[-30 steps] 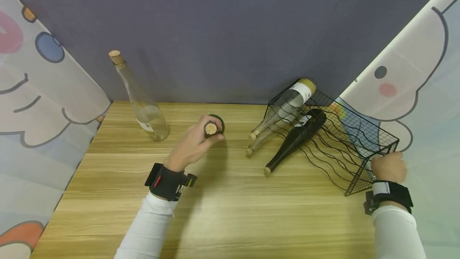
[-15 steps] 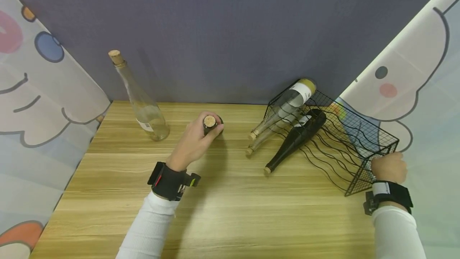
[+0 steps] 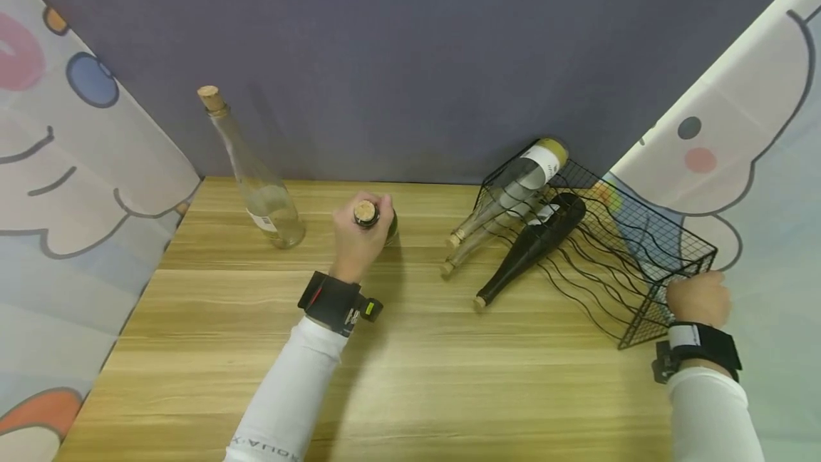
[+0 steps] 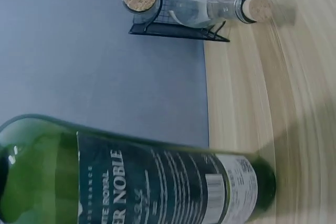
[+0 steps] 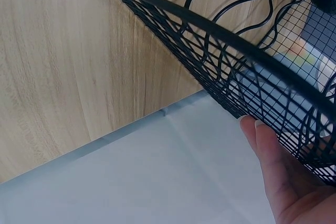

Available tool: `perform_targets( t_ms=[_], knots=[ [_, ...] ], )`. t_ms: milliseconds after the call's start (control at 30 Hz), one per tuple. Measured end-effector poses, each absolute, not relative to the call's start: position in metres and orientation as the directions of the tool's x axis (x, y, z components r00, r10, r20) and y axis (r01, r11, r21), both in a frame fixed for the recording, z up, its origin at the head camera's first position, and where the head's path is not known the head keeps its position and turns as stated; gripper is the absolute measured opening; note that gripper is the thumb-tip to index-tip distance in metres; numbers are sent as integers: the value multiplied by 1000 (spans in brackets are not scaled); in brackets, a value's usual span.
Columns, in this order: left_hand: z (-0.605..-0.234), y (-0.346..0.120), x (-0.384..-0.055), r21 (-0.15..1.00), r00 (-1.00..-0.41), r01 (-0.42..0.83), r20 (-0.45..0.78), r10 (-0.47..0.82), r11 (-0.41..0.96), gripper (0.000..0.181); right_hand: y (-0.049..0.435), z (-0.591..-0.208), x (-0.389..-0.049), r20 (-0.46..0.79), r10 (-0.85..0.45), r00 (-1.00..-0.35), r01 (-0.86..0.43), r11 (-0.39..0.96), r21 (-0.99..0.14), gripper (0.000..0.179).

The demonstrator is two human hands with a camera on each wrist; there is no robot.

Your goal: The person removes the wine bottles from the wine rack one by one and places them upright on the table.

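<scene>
My left hand (image 3: 354, 244) grips a corked green wine bottle (image 4: 152, 182) round its neck. From the head view the cork (image 3: 365, 211) points up at the camera, and the hand hides most of the body. The left wrist view shows the bottle's dark label with pale print and its base close to the wooden table. Far to the right, my right hand (image 3: 699, 299) holds the near end of a black wire wine rack (image 5: 231, 38). In the right wrist view its fingers (image 5: 268, 145) lie against the outside of the mesh end panel.
Two clear corked bottles (image 3: 534, 166) and a dark bottle (image 3: 529, 252) lie in the rack, necks toward the table's middle. Another clear corked bottle (image 3: 272, 205) stands upright at the back left. A grey partition (image 3: 385, 77) rises behind the wooden table (image 3: 449, 391).
My left hand has turned round the neck of the wine bottle, and the corked top has shifted slightly left and back. My right hand stays on the wine rack.
</scene>
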State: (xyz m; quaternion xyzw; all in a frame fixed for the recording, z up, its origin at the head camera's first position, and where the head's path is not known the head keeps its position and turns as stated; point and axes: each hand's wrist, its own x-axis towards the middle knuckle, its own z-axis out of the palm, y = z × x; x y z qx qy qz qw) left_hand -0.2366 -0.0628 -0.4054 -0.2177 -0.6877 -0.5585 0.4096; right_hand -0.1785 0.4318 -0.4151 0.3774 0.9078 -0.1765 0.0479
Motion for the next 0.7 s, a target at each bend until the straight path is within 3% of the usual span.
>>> perform_targets(
  t_ms=[133, 233, 700],
  knots=[
    [-407, -59, -242, 527, -488, 792, 850, -200, 308, 20, 431, -415, -179, -219, 660, -718, 695, 665, -274, 67],
    [-405, -59, -242, 511, -461, 796, 859, -221, 324, 22, 431, -414, -180, -225, 657, -720, 694, 666, -275, 68],
    [-386, -58, -236, 655, -621, 703, 756, -210, 279, 31, 432, -414, -179, -247, 675, -695, 719, 646, -256, 67]
  ],
)
